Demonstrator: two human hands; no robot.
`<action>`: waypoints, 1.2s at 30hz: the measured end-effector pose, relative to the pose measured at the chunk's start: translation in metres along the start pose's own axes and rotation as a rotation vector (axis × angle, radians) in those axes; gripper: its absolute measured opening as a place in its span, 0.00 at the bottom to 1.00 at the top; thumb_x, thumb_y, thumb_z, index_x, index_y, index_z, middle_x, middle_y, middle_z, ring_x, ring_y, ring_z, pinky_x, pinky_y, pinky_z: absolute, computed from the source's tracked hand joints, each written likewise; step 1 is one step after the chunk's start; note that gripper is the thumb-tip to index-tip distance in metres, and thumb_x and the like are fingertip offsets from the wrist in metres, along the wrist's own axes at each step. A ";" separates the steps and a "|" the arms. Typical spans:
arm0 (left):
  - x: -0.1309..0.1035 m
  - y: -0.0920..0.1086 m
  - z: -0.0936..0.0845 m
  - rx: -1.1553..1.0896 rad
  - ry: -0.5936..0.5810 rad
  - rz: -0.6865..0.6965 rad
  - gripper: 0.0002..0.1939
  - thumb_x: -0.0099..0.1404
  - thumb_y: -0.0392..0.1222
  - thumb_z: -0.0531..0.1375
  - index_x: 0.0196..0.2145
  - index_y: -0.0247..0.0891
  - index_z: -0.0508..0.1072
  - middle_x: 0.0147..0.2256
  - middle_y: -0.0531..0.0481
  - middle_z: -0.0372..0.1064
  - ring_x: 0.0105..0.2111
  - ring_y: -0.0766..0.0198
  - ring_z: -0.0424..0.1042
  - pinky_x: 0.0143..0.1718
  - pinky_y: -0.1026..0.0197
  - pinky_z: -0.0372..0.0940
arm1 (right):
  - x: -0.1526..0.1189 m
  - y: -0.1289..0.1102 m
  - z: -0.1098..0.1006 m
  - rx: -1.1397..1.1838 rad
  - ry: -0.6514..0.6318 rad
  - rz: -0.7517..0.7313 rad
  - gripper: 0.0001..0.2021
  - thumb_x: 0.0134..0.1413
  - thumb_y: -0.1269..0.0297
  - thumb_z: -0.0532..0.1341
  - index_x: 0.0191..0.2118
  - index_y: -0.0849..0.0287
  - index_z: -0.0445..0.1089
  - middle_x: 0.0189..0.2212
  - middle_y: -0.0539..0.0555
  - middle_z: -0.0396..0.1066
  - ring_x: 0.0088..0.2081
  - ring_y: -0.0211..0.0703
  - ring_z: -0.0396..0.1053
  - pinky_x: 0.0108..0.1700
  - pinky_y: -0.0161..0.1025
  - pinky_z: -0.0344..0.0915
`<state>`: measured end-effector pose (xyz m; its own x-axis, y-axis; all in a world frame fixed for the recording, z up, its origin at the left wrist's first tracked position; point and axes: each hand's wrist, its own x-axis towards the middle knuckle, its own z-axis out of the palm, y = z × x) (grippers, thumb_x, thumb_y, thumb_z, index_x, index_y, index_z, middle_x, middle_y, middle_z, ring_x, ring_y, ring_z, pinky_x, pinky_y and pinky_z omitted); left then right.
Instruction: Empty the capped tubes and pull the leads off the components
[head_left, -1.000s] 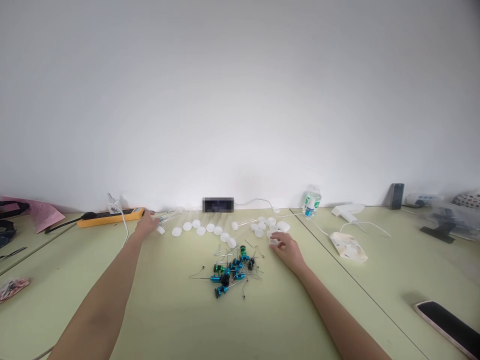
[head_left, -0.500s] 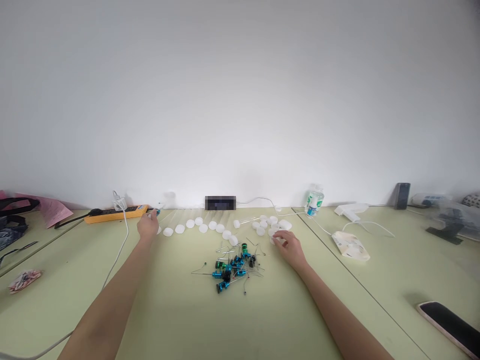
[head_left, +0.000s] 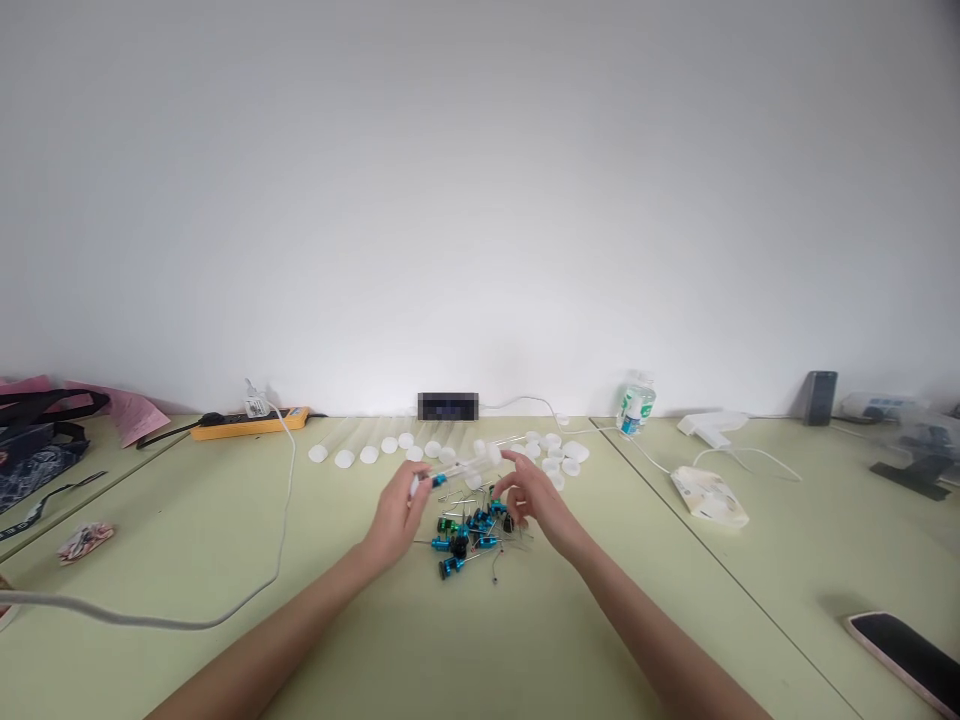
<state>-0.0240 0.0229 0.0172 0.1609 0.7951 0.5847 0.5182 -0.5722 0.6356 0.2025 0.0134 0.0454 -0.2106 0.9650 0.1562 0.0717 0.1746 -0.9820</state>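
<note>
Slanting from the grasping left hand [head_left: 394, 515], a clear tube [head_left: 465, 468] points its white end [head_left: 493, 455] at the right hand's [head_left: 541, 500] loosely curled, unclosed fingers, toward the table's [head_left: 480, 650] far edge.

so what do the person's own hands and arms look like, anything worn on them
Both hands, left hand and right hand, look bare: no gloves, rings, watch or bracelet can be seen. The left forearm and right forearm show no sleeves.
</note>
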 end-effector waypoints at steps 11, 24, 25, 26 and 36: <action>-0.022 0.010 0.014 -0.161 -0.235 -0.014 0.13 0.61 0.48 0.52 0.42 0.42 0.61 0.32 0.50 0.60 0.28 0.63 0.60 0.31 0.62 0.56 | 0.004 0.010 0.005 -0.040 0.069 0.254 0.22 0.48 0.45 0.54 0.18 0.58 0.52 0.12 0.42 0.39 0.16 0.29 0.34 0.18 0.31 0.35; -0.008 0.004 0.016 -0.751 -0.204 -0.641 0.18 0.59 0.56 0.49 0.24 0.39 0.58 0.15 0.60 0.49 0.14 0.73 0.43 0.16 0.69 0.40 | -0.007 0.004 0.015 -0.467 0.118 -0.310 0.15 0.51 0.52 0.56 0.38 0.57 0.67 0.25 0.51 0.65 0.27 0.39 0.60 0.27 0.34 0.56; -0.008 0.002 0.016 -0.795 -0.226 -0.684 0.17 0.58 0.55 0.49 0.24 0.39 0.57 0.15 0.60 0.49 0.14 0.74 0.43 0.16 0.69 0.39 | -0.007 0.004 0.015 -0.459 0.095 -0.323 0.15 0.51 0.53 0.56 0.41 0.56 0.65 0.27 0.52 0.66 0.28 0.40 0.61 0.28 0.34 0.58; -0.007 -0.001 0.016 -0.836 -0.255 -0.729 0.16 0.58 0.54 0.49 0.23 0.39 0.57 0.15 0.60 0.49 0.14 0.74 0.42 0.15 0.69 0.38 | -0.007 0.004 0.015 -0.455 0.068 -0.341 0.15 0.52 0.54 0.56 0.43 0.55 0.64 0.29 0.52 0.66 0.29 0.40 0.62 0.30 0.35 0.59; -0.001 -0.021 0.003 -0.911 -0.433 -0.905 0.13 0.52 0.45 0.48 0.16 0.39 0.51 0.12 0.60 0.44 0.12 0.75 0.37 0.12 0.69 0.36 | -0.005 -0.002 0.007 -0.423 -0.096 -0.351 0.13 0.52 0.56 0.57 0.42 0.54 0.63 0.36 0.53 0.66 0.32 0.39 0.62 0.32 0.35 0.60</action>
<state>-0.0323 0.0349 0.0020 0.3996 0.8628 -0.3098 -0.1261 0.3865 0.9136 0.1964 0.0068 0.0457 -0.3790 0.8160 0.4365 0.3620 0.5648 -0.7416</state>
